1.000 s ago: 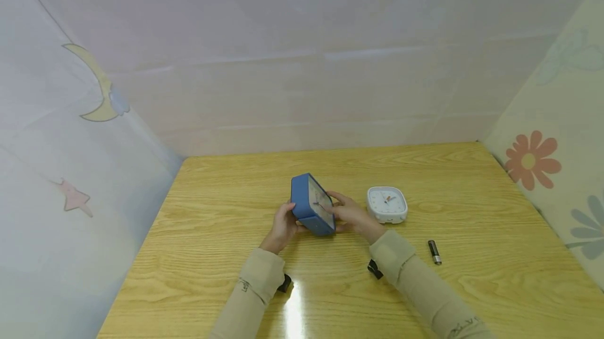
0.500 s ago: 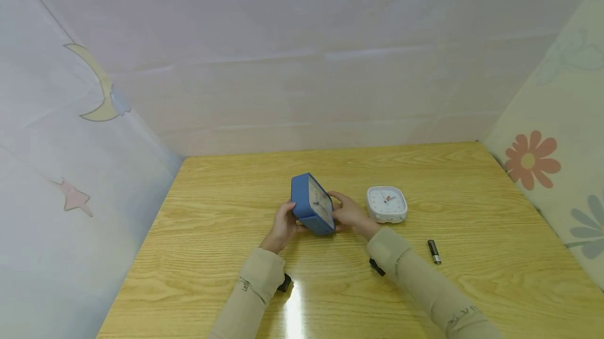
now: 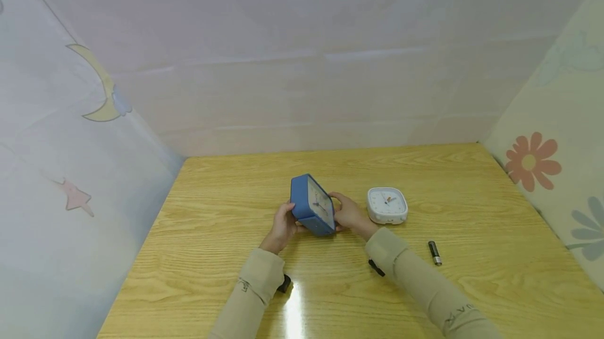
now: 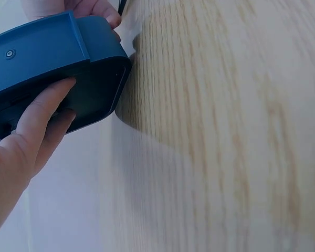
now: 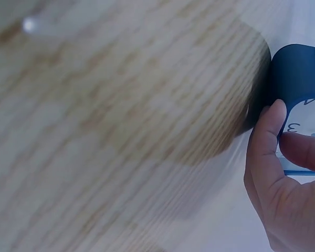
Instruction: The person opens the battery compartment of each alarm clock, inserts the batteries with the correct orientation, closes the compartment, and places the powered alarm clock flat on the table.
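A square blue desk clock [image 3: 300, 197] with a pale dial is held tilted over the middle of the table, its face turned to the right. My left hand [image 3: 281, 226] grips its left side. In the left wrist view, two of that hand's fingers [image 4: 44, 107] lie against the dark back, and a screw shows on the blue casing [image 4: 37, 52]. My right hand [image 3: 350, 213] holds the opposite edge. From the right wrist, its thumb [image 5: 304, 152] lies over the dial's rim by a numeral 3, and a finger presses the casing's side.
A white alarm clock [image 3: 387, 205] sits just right of my right hand, dial up. Nearer to me on the right lies a black and silver battery [image 3: 434, 253]. Printed fabric walls [image 3: 302, 103] enclose the wooden table [image 3: 212, 213] at the back and both sides.
My right hand has shifted slightly, its thumb sliding from over the dial back toward the edge. The blue clock and my left hand have stayed almost still.
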Demonstrator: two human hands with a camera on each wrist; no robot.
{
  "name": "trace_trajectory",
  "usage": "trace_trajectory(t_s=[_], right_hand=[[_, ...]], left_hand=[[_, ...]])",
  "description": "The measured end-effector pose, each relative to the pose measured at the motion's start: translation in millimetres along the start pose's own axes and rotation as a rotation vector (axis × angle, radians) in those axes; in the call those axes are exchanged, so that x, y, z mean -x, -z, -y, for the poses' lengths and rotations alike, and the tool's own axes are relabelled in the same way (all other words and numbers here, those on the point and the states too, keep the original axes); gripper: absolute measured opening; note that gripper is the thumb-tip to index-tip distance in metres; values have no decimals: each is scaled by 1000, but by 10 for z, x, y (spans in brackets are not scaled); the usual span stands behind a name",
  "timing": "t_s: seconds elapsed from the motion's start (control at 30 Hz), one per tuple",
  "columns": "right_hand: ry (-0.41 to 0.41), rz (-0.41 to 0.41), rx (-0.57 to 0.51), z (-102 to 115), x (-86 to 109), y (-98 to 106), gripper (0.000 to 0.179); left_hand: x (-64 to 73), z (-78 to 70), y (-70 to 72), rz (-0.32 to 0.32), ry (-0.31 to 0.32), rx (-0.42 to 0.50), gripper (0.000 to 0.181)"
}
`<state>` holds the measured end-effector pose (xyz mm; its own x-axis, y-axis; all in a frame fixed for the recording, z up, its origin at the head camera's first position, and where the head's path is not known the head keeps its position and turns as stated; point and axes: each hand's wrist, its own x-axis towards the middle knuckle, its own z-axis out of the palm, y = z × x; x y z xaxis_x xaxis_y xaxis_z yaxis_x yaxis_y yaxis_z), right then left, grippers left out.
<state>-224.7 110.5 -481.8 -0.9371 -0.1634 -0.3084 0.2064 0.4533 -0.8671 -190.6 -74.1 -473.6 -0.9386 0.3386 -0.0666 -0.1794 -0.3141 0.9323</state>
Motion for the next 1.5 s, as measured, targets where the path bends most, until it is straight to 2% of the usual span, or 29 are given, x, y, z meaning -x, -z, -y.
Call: trace_trajectory(t_s=[0.17,0.27,0.4,0.57,0.87,1.23,1.37,1.5], right_hand=[[16,1,20,0,11,19,65],[13,-5,69,8,21,40,66],[8,-12,139,21,31,69,66],[13,-10,174,22,26,103,66],[0,0,230,39,18,160,66],[11,-5,237,57,25,146,66],[12,0,246,55,17,143,65],[4,3,259,68,18,144,63]], left_hand=[[15,2,2,7,-8,1,60],[22,-5,4,6,-10,15,59],[35,-32,2,-19,-14,16,58],[44,-60,12,-40,-27,-10,55],[34,-193,42,-210,-44,-143,44],[42,-276,118,-259,-2,-249,43],[43,-287,138,-275,-3,-299,41],[36,-284,164,-281,-9,-309,40]])
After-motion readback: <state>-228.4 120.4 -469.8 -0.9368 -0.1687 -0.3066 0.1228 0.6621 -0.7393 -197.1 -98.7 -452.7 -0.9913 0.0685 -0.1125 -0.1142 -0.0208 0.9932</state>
